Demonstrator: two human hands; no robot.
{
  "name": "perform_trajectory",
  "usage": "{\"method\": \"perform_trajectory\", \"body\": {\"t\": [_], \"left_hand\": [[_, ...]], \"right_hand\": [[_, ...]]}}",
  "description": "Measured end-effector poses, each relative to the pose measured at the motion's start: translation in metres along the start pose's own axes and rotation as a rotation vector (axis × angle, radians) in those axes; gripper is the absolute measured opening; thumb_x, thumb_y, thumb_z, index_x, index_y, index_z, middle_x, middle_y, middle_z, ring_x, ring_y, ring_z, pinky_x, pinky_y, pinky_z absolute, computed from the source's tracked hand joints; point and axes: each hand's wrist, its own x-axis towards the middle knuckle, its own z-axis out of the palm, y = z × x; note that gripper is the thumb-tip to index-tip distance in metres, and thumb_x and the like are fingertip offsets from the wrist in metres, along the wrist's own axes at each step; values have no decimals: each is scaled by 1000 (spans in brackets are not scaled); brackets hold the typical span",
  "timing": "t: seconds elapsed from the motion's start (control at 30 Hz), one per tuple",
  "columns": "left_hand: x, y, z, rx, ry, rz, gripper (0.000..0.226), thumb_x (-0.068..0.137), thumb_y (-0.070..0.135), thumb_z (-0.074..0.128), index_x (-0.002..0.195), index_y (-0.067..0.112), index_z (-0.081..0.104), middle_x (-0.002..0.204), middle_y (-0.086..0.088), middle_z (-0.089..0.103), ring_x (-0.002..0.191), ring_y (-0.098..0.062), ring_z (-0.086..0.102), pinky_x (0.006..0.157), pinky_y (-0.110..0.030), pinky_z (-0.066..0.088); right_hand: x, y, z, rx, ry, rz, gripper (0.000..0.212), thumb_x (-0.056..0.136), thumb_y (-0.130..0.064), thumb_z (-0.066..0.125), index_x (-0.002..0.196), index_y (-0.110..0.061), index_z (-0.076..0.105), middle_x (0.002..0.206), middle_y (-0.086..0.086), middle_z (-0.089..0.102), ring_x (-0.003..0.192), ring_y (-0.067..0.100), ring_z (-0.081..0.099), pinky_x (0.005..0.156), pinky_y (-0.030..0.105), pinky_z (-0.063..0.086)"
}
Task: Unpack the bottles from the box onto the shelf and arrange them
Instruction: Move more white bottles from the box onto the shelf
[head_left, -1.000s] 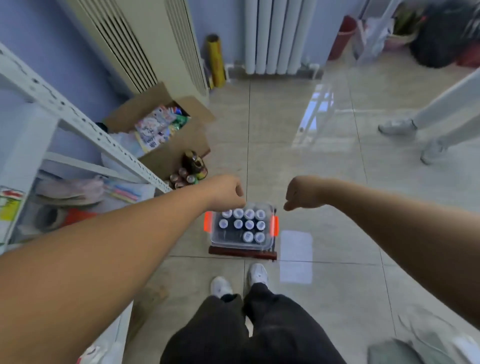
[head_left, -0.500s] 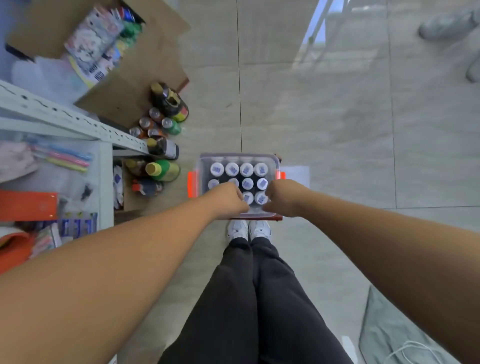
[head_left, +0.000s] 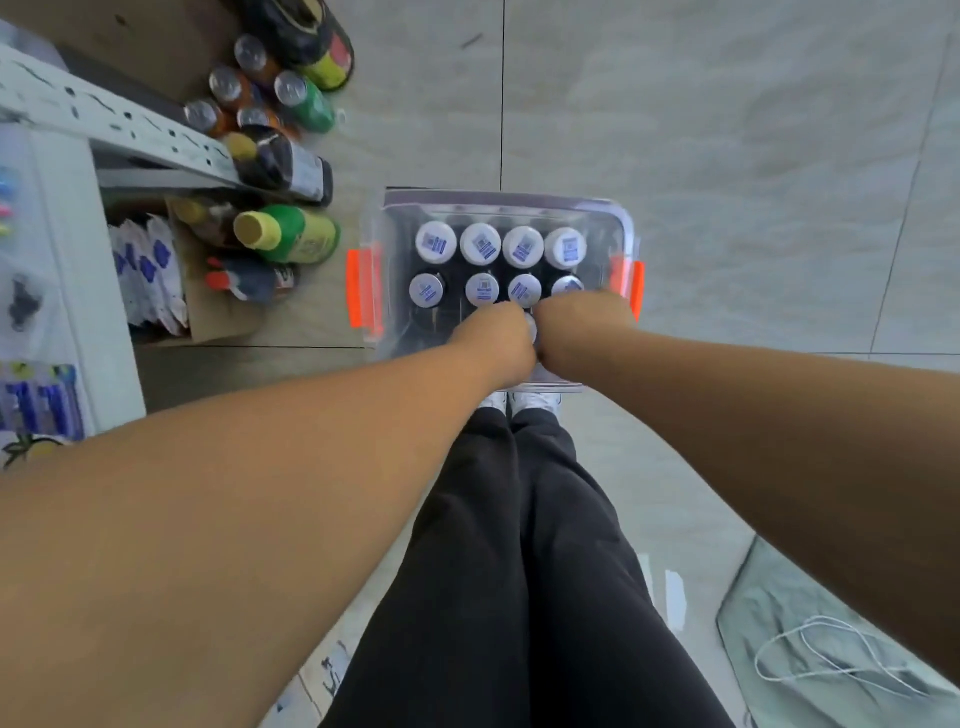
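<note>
A clear plastic box (head_left: 382, 218) with orange latches stands on the floor in front of my feet. It holds several dark bottles (head_left: 435, 243) with white caps, upright in rows. My left hand (head_left: 493, 338) and my right hand (head_left: 576, 327) are side by side, reaching down into the box over the near row of bottles. I see only the backs of both hands; the fingers point down and are hidden. A sliver of a white cap (head_left: 531, 327) shows between the hands. The white metal shelf (head_left: 104, 124) is at the left.
Several loose drink bottles (head_left: 285, 234) lie and stand on the floor by the shelf, left of the box. A cardboard box (head_left: 124, 41) sits at the top left. Packets fill the lower shelf level (head_left: 31, 405). A grey cloth with a white cord (head_left: 831, 654) lies at the bottom right.
My view has tilted down from the room to the box. Both hands have dropped from above the box into its near row of bottles.
</note>
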Motion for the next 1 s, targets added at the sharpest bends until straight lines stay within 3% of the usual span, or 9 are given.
{"method": "perform_trajectory", "body": {"t": [0.13, 0.27, 0.4, 0.63, 0.83, 1.0], "left_hand": [[12, -5, 13, -10, 1, -1, 8, 87, 14, 55, 85, 20, 51, 89, -2, 62, 80, -26, 56, 63, -33, 40], [19, -6, 20, -44, 58, -84, 13, 87, 13, 54, 99, 17, 58, 103, -8, 67, 85, -29, 59, 69, -37, 48], [27, -8, 26, -45, 112, -129, 26, 89, 14, 56, 115, 13, 58, 114, -11, 64, 103, -33, 62, 77, -41, 51], [32, -6, 36, -70, 182, -152, 22, 91, 19, 54, 111, 14, 59, 112, -11, 63, 100, -33, 60, 69, -37, 42], [24, -5, 30, -51, 193, -123, 15, 88, 19, 57, 102, 14, 57, 104, -11, 64, 86, -29, 55, 68, -39, 45], [-2, -4, 18, -46, 211, -41, 23, 87, 34, 57, 104, 18, 57, 104, -7, 65, 92, -31, 59, 72, -39, 49]], "right_hand": [[10, -7, 6, -47, 46, -25, 9, 86, -18, 50, 81, -26, 51, 88, -4, 66, 79, 23, 53, 72, 35, 30], [15, -10, 10, -50, 74, -34, 14, 87, -15, 49, 78, -25, 47, 91, -5, 68, 90, 22, 63, 71, 35, 28], [17, -9, 11, -76, 65, -33, 28, 88, -13, 51, 67, -24, 35, 75, -7, 50, 77, 21, 52, 69, 34, 29], [13, -7, 21, -119, 85, -92, 38, 87, -10, 52, 60, -21, 29, 57, -7, 32, 68, 21, 43, 68, 34, 30], [5, -5, 19, -53, 134, -84, 28, 88, -8, 51, 65, -21, 40, 72, -5, 50, 73, 23, 48, 68, 33, 32], [-13, -3, -6, -10, 147, -50, 11, 89, -13, 52, 85, -19, 60, 81, 1, 58, 79, 26, 53, 66, 34, 34]]}}
